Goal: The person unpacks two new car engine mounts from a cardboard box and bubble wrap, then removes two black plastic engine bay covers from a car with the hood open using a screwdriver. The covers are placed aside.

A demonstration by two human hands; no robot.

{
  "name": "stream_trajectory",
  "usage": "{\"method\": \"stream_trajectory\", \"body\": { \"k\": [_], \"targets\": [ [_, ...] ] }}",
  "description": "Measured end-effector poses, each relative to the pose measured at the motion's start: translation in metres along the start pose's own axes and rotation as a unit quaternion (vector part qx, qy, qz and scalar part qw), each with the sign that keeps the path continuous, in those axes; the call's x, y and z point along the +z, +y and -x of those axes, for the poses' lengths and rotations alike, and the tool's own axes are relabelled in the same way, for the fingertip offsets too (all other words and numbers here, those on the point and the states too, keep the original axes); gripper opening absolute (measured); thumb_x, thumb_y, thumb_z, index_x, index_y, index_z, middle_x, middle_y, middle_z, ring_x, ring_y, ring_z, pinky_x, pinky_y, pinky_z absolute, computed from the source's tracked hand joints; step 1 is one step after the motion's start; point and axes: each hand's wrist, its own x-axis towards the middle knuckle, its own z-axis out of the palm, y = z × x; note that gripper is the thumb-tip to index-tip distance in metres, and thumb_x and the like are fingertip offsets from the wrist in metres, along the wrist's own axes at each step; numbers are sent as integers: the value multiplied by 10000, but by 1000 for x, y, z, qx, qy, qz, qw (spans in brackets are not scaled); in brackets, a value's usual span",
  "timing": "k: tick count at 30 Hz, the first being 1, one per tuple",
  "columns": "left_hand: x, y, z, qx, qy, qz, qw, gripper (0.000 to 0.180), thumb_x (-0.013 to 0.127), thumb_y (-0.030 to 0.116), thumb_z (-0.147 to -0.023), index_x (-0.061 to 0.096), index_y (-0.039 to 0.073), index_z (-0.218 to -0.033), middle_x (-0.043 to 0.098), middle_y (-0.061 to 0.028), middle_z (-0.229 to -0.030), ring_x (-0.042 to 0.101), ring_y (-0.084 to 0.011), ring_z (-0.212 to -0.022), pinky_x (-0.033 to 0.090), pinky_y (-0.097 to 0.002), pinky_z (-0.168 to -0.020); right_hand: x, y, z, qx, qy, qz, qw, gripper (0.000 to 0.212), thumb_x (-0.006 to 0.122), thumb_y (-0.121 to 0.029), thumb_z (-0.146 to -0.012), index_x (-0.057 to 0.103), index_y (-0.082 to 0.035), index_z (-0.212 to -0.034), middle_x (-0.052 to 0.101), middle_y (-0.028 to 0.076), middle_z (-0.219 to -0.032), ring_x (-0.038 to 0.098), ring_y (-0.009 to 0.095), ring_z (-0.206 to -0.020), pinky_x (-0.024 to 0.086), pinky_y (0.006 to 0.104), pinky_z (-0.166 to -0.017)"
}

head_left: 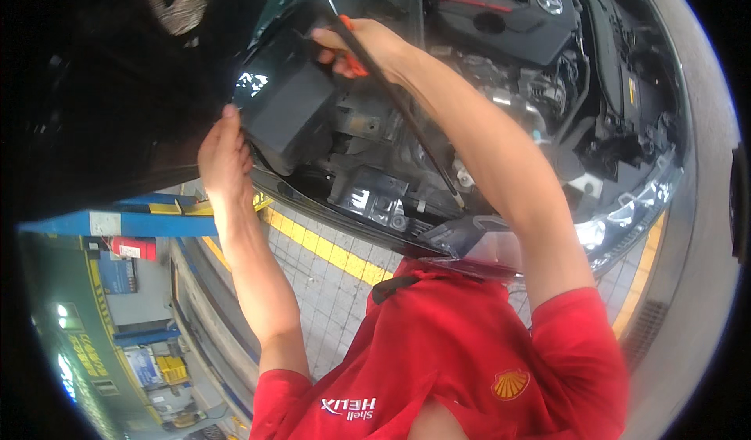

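Note:
My right hand (368, 47) is closed round an orange-handled tool (356, 64) over the far left corner of an open engine bay. Its working end cannot be made out. A slim black hood strut (391, 96) slants across in front of that hand, with a bright rod at its upper end. My left hand (225, 157) is at the car's side edge, thumb up and fingers curled in. What its fingers hold, if anything, is hidden. Between the hands sits a dark box-shaped cover (289, 107).
The raised hood (109, 104) hangs over the left side. An engine cover (501, 14) lies at the upper right, and a headlight (618, 221) at the front corner. A blue lift arm (156, 222) stands left of my left forearm, above tiled floor with a yellow line (328, 248).

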Motion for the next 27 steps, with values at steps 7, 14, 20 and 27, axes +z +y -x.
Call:
{"method": "stream_trajectory", "body": {
  "k": [7,14,20,27],
  "targets": [
    [7,-4,14,89,-59,-91,990,693,846,362,-979,625,-32,-1504,537,46,-867,521,-60,-797,403,-216,-699,0,3,6,-22,113,44,992,412,756,-450,-1048,708,-42,-1080,646,28,-879,605,124,-744,557,301,-630],
    [-11,16,30,218,-114,-153,957,914,917,235,-881,475,62,-1662,470,38,-839,506,-79,-792,449,-240,-788,-20,-34,-3,-88,175,-35,980,372,709,-451,-1077,722,-85,-1144,686,29,-889,657,171,-697,573,332,-659],
    [-59,-18,61,205,-57,-95,972,408,776,202,-1038,699,25,-1397,474,80,-823,454,-50,-773,398,-227,-734,-102,-81,32,-144,216,-112,959,338,783,-433,-1032,686,-130,-1144,699,3,-997,652,158,-874,557,357,-816],
    [-99,-93,108,63,-38,8,997,227,742,168,-1065,757,38,-1250,595,101,-851,513,-14,-800,418,-207,-728,-229,-100,104,-249,158,-149,944,312,743,-394,-1060,724,-145,-1247,741,7,-1098,674,143,-985,551,326,-833]
  ]
}}
